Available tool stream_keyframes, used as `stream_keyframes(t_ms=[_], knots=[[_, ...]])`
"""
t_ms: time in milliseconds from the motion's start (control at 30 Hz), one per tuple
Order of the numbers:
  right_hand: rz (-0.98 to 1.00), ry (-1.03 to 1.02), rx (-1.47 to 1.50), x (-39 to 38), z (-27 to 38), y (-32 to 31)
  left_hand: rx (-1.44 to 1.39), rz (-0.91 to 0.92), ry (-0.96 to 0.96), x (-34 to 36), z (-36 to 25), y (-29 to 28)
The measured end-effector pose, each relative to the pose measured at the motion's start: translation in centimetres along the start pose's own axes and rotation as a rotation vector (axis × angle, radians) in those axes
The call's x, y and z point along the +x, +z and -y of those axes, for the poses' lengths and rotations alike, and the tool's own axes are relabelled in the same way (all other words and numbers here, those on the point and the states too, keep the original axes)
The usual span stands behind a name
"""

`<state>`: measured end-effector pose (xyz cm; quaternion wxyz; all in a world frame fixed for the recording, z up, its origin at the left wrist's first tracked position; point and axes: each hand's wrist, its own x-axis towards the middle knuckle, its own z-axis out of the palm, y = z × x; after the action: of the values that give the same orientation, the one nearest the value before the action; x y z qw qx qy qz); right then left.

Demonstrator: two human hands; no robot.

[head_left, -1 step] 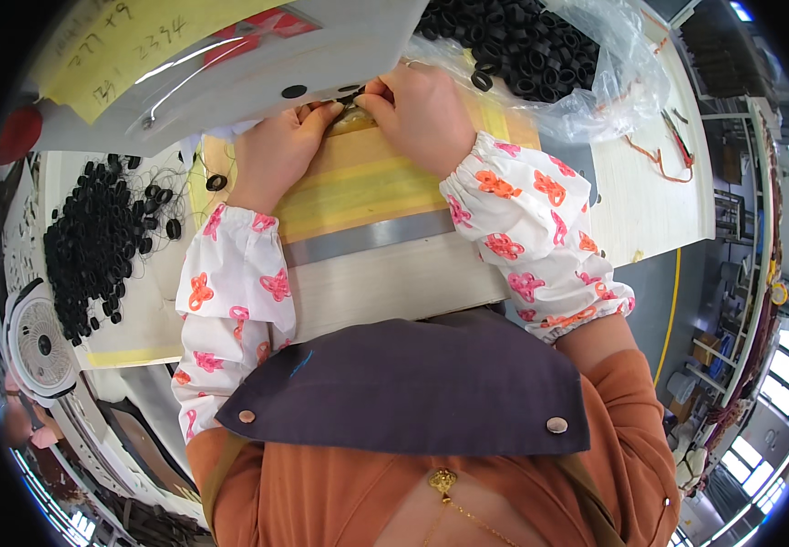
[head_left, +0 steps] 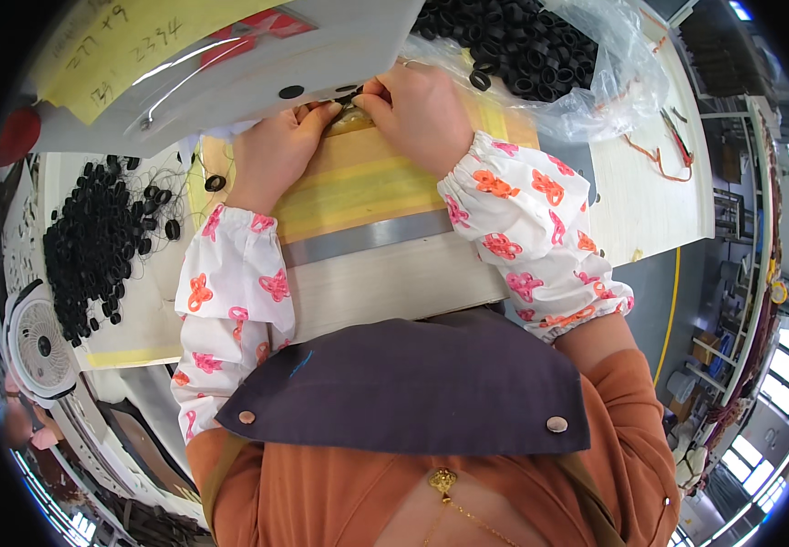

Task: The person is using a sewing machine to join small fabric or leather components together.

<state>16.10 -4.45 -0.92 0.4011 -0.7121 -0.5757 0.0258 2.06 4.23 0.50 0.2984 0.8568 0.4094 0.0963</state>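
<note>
Under the grey sewing machine head (head_left: 340, 50), my left hand (head_left: 276, 150) and my right hand (head_left: 423, 114) face each other, thumbs and fingers pinched. A small black piece (head_left: 346, 98) shows between the fingertips of both hands, close above the work surface; its full shape is hidden by the fingers and the machine. Yellow tape (head_left: 358, 187) covers the surface below my wrists. One loose black loop (head_left: 216, 182) lies just left of my left wrist.
At the left is a heap of black loops (head_left: 93, 246) with loose threads. A clear plastic bag (head_left: 627, 82) holding many black loops (head_left: 531, 46) is at the far right. Thread snips (head_left: 677, 137) lie beyond it, and a small white fan (head_left: 43, 346) stands at the left edge.
</note>
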Motion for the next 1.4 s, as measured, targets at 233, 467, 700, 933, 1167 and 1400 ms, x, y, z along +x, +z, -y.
stream_keyframes(t_ms=[233, 467, 700, 933, 1167, 1400], knots=[[-0.021, -0.008, 0.024, -0.1, -0.1, -0.1, -0.007, -0.011, 0.014, 0.4, 0.7, 0.4], [-0.050, -0.023, 0.024, -0.1, -0.6, 0.1, -0.087, -0.097, 0.026, 0.1, 0.4, 0.9], [-0.027, -0.068, 0.039, -1.1, -0.3, -0.4, 0.021, -0.373, 0.376, -3.0, 0.0, 1.8], [-0.232, -0.038, -0.494, -0.5, -2.0, -6.8, 0.187, -0.491, 0.163, -6.6, 5.9, -2.7], [0.012, 0.067, -0.638, -0.9, -3.7, -6.7, -0.078, -0.637, 0.181, -5.1, 5.6, -3.0], [-0.166, -0.085, -0.367, -0.6, -1.4, -5.8, 0.007, -0.461, 0.491, -2.2, 1.3, 1.6]])
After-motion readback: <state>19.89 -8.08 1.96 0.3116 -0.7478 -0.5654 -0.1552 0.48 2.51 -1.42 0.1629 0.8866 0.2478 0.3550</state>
